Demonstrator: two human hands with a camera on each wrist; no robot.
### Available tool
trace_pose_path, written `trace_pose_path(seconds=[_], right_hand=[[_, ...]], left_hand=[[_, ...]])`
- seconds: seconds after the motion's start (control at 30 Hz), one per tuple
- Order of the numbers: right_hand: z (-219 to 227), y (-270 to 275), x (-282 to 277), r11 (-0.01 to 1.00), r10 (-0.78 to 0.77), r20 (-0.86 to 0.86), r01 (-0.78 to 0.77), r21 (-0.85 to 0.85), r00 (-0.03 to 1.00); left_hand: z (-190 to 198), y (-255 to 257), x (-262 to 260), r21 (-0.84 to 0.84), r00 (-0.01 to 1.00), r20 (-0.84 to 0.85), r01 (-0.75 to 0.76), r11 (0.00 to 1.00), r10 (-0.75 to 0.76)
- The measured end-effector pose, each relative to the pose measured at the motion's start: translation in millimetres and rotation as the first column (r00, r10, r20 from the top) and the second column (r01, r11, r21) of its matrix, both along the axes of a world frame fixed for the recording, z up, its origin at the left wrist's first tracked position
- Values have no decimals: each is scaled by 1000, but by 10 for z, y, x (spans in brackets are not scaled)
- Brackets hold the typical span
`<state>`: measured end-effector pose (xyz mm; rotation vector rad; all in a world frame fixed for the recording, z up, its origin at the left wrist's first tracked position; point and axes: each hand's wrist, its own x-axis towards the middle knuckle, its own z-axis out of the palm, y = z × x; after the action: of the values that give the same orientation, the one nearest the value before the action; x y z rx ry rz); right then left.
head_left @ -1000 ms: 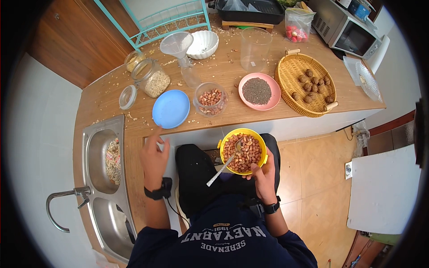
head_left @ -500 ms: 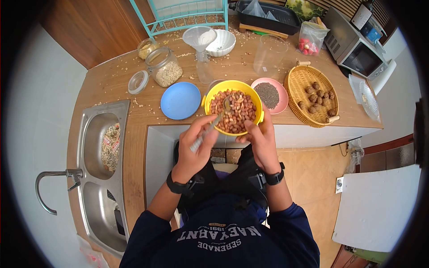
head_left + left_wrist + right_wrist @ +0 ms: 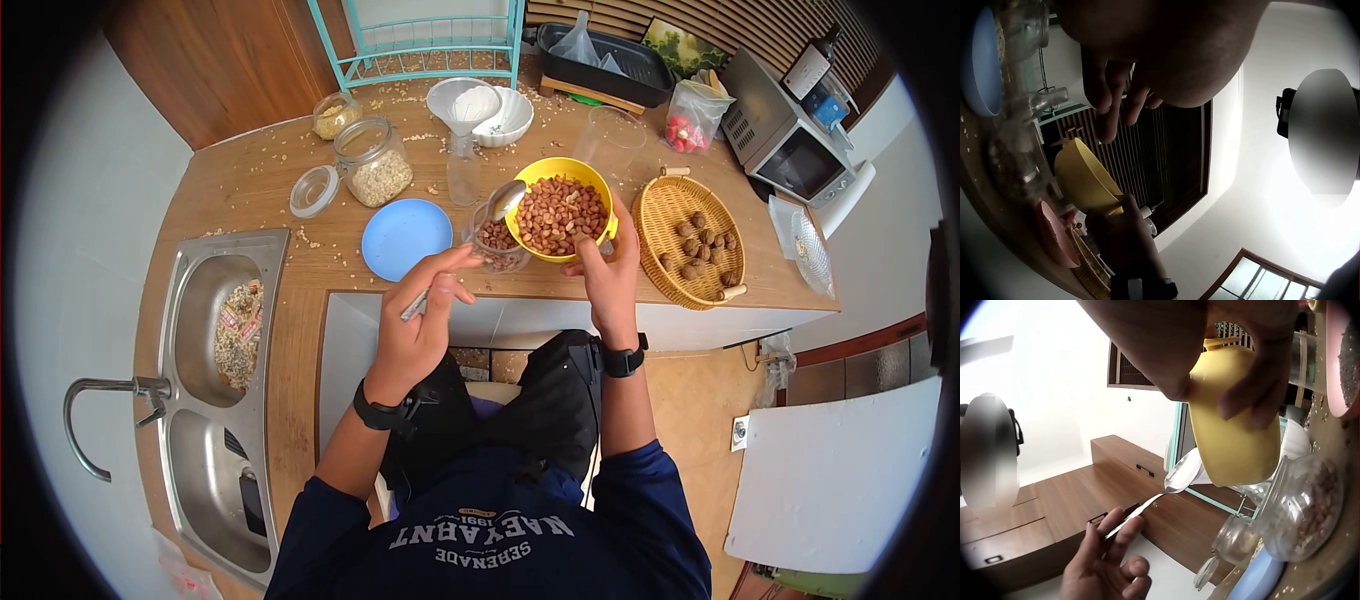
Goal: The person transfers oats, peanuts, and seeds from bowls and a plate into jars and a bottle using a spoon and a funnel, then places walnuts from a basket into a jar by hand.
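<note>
I hold a yellow bowl (image 3: 1235,456) of peanuts (image 3: 562,215) near a glass jar (image 3: 1280,519).
The fingers of my right hand (image 3: 612,275) grip it at four o'clock; those of my left hand (image 3: 412,332) pinch a spoon (image 3: 507,200), its head at the bowl's nine o'clock, the jar at eight.

The bowl (image 3: 578,168) of peanuts (image 3: 560,215) is between the plate (image 3: 407,240), left, and the basket (image 3: 664,215) of walnuts (image 3: 707,237), right.

From here I see left forearm (image 3: 345,455) slanting forward and inward, left hand (image 3: 415,325) pinching, fingers partly bent; right forearm (image 3: 627,415) extended nearly straight ahead, right hand (image 3: 611,275) gripping, thumb (image 3: 589,254) uppermost.
</note>
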<state>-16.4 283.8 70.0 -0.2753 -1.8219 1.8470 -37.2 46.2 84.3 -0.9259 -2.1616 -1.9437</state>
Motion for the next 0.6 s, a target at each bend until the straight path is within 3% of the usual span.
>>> trace_pose_path(seconds=[0.13, 0.3, 0.37, 0.4, 0.53, 0.6], right_hand=[[28, 41, -109, 995, -22, -8, 23, 102, 1000], [55, 19, -231, 975, -40, -50, 50, 218, 998], [41, 56, -283, 860, -151, -6, 135, 492, 988], [49, 63, -291, 860, -151, -7, 135, 492, 989], [406, -57, -284, 849, -185, 186, 62, 524, 965], [404, -44, -322, 840, -220, 276, 38, 541, 936]], left_hand=[[-38, -106, -19, -3, 993, 67, -98, 995, 98], [-19, -164, -101, -30, 990, 86, -111, 993, 113], [-6, -143, -170, -30, 988, 93, -118, 993, 120], [-23, -114, -218, -56, 995, 44, -88, 994, 91], [-25, -63, -229, -172, 997, -76, -30, 985, 17], [-35, -58, -209, -141, 999, -47, -17, 990, 10]])
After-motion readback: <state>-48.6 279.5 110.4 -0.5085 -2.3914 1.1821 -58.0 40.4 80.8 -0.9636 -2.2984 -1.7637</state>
